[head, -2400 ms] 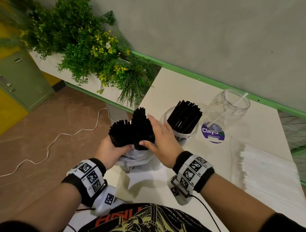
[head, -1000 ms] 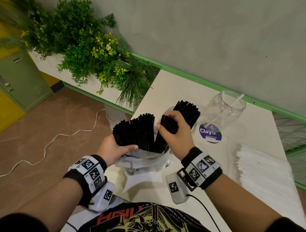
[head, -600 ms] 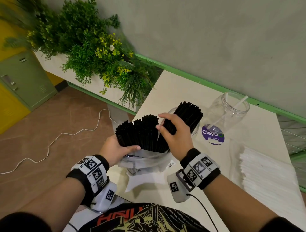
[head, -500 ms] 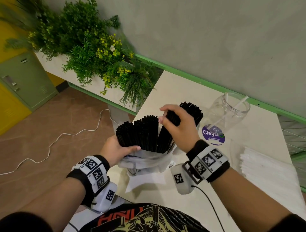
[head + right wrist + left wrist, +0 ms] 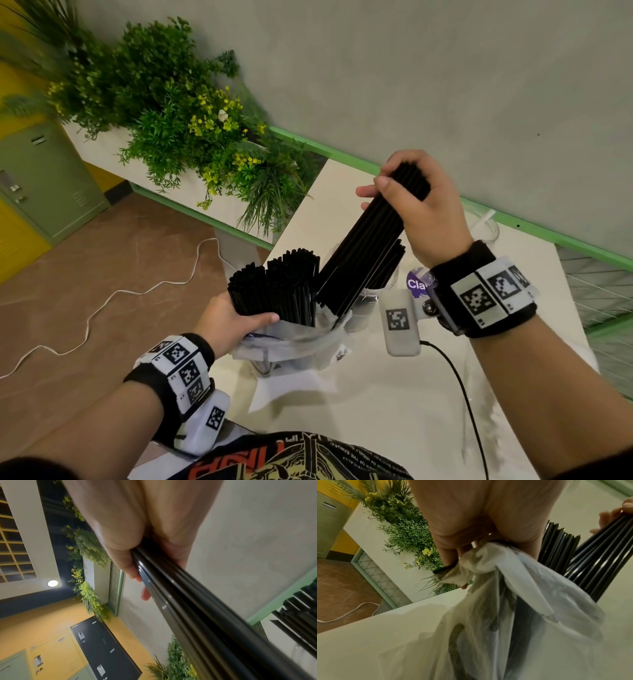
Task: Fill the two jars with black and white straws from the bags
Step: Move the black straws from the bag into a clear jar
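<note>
On the far left of the head view, a green metal locker [image 5: 41, 178] stood on the brown floor, with a thin white cable [image 5: 113, 294] snaking across it, and a white planter of leafy green plants with yellow flowers [image 5: 191, 130] ran along the grey wall. Beside it, at the near edge of the cream worktop [image 5: 376, 404], the left hand [image 5: 229, 322] gripped the crumpled translucent plastic bag [image 5: 294, 346] together with the upright black plastic straws [image 5: 277, 287] standing in it, thumb laid across their front and fingers curled behind. To the right, the right hand [image 5: 424, 209] was closed round the top of a separate slanted bundle of black straws [image 5: 363, 250], its lower end still at the bag's mouth, just in front of a clear jar already holding black straws [image 5: 387, 274]. Farther right, a second clear jar with a purple label [image 5: 416, 284] stood mostly hidden behind the right wrist, a single white straw [image 5: 486, 216] showing at its rim.
</note>
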A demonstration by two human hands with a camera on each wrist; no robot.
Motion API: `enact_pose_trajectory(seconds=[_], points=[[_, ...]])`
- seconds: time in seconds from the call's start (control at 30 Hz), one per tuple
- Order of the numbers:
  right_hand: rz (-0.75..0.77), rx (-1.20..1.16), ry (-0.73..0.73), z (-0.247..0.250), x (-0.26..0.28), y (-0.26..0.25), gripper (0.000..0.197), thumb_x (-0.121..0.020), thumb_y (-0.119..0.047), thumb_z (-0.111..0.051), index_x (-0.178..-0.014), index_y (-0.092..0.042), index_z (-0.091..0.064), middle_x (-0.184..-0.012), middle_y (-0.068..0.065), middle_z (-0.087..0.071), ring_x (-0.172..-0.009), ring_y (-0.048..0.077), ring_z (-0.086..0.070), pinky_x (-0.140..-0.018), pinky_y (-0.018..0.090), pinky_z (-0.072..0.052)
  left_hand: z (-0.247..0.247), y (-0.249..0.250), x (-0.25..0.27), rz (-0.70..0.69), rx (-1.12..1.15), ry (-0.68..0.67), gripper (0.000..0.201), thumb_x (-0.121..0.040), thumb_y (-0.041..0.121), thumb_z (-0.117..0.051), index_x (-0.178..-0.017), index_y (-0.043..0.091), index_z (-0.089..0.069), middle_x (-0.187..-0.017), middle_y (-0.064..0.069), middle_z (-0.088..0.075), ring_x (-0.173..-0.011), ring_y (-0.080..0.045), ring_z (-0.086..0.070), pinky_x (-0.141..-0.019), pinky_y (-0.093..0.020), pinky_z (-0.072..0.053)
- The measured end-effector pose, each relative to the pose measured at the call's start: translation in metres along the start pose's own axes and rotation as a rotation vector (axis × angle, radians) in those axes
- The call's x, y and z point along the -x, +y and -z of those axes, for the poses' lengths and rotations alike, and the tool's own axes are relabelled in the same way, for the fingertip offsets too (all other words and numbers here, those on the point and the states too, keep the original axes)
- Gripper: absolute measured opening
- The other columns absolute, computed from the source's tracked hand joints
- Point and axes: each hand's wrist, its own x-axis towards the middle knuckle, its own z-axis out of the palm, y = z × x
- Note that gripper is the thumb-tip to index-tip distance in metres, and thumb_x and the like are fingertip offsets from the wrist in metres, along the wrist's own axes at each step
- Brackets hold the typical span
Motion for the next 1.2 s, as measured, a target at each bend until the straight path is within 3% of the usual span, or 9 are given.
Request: enact_pose_trajectory(seconds=[0.17, 0.33, 0.5, 0.67, 0.77, 0.87, 0.97, 1.07, 1.2], points=[[-0.024, -0.028, 0.006, 0.007, -0.001, -0.004, 0.012, -0.094, 0.003, -0.053, -0.094, -0.009, -0.052, -0.091, 0.011, -0.051, -0.092, 0.032, -0.07, -0.076, 0.061, -0.054, -0.001, 0.003, 0.0, -0.014, -0.022, -0.004, 0.039, -0.065, 0.022, -0.087, -0.088, 0.031, -0.057, -0.094, 0.009, -0.065, -0.091, -0.011, -0.061, -0.078, -0.024, -0.046], [-0.001, -0.062, 0.057, 0.025, -0.011, -0.013, 0.013, -0.093, 0.004, -0.052, -0.093, -0.009, -0.052, -0.091, 0.009, -0.049, -0.093, 0.036, -0.069, -0.075, 0.056, -0.056, 0.001, 0.004, -0.001, -0.015, -0.029, -0.008, 0.038, -0.066, 0.02, -0.086, -0.085, 0.032, -0.055, -0.09, 0.01, -0.065, -0.086, -0.001, -0.059, -0.068, -0.016, -0.044], [0.074, -0.035, 0.163, 0.051, -0.022, -0.025, 0.015, -0.091, 0.002, -0.054, -0.094, -0.013, -0.053, -0.097, 0.01, -0.05, -0.092, 0.04, -0.068, -0.077, 0.065, -0.052, 0.001, 0.004, -0.002, -0.006, -0.024, -0.025, 0.04, -0.067, 0.02, -0.085, -0.088, 0.034, -0.055, -0.092, 0.012, -0.064, -0.087, 0.0, -0.058, -0.07, -0.015, -0.044], [0.14, 0.186, 0.224, 0.04, -0.026, -0.007, 0.021, -0.09, 0.0, -0.053, -0.092, -0.02, -0.051, -0.09, 0.002, -0.053, -0.085, 0.022, -0.072, -0.076, 0.038, -0.054, -0.001, 0.007, 0.0, -0.013, -0.011, -0.017, 0.039, -0.067, 0.017, -0.085, -0.086, 0.034, -0.055, -0.091, 0.011, -0.064, -0.086, -0.002, -0.059, -0.075, -0.022, -0.045], [0.107, 0.285, 0.247, 0.023, -0.02, 0.021, 0.023, -0.089, 0.0, -0.053, -0.091, -0.023, -0.052, -0.087, -0.003, -0.057, -0.086, 0.016, -0.07, -0.076, 0.035, -0.054, 0.0, 0.008, 0.0, -0.013, 0.001, -0.018, 0.04, -0.067, 0.016, -0.085, -0.087, 0.034, -0.056, -0.092, 0.012, -0.064, -0.087, -0.003, -0.058, -0.075, -0.022, -0.044], [0.054, 0.312, 0.283, 0.009, -0.005, 0.048, 0.019, -0.089, 0.001, -0.053, -0.096, -0.017, -0.055, -0.086, -0.009, -0.06, -0.088, 0.007, -0.066, -0.08, 0.024, -0.05, 0.001, 0.009, 0.0, -0.013, -0.022, -0.025, 0.041, -0.067, 0.018, -0.085, -0.089, 0.034, -0.055, -0.092, 0.014, -0.062, -0.086, -0.002, -0.057, -0.074, -0.018, -0.044], [0.083, 0.459, 0.154, -0.009, 0.02, 0.076, 0.016, -0.088, 0.0, -0.059, -0.095, -0.014, -0.059, -0.092, -0.002, -0.061, -0.086, 0.002, -0.057, -0.082, 0.012, -0.042, 0.001, 0.011, 0.001, -0.022, -0.037, -0.023, 0.041, -0.068, 0.017, -0.085, -0.086, 0.036, -0.053, -0.09, 0.016, -0.061, -0.084, 0.005, -0.055, -0.069, -0.013, -0.042], [0.04, 0.548, -0.029, -0.014, 0.042, 0.101, 0.013, -0.087, 0.0, -0.061, -0.092, -0.011, -0.062, -0.093, -0.001, -0.062, -0.087, 0.003, -0.054, -0.084, 0.007, -0.038, 0.001, 0.011, -0.001, -0.018, -0.047, -0.038, 0.038, -0.067, 0.019, -0.085, -0.091, 0.029, -0.059, -0.092, 0.011, -0.065, -0.086, -0.003, -0.06, -0.07, -0.016, -0.044], [-0.018, 0.55, -0.059, -0.011, 0.049, 0.112, 0.013, -0.085, -0.001, -0.065, -0.089, -0.013, -0.062, -0.09, -0.007, -0.061, -0.088, -0.004, -0.054, -0.082, 0.006, -0.039, 0.002, 0.011, -0.001, -0.006, -0.048, -0.042, 0.038, -0.067, 0.019, -0.085, -0.09, 0.031, -0.057, -0.092, 0.013, -0.063, -0.085, 0.0, -0.058, -0.068, -0.011, -0.042]])
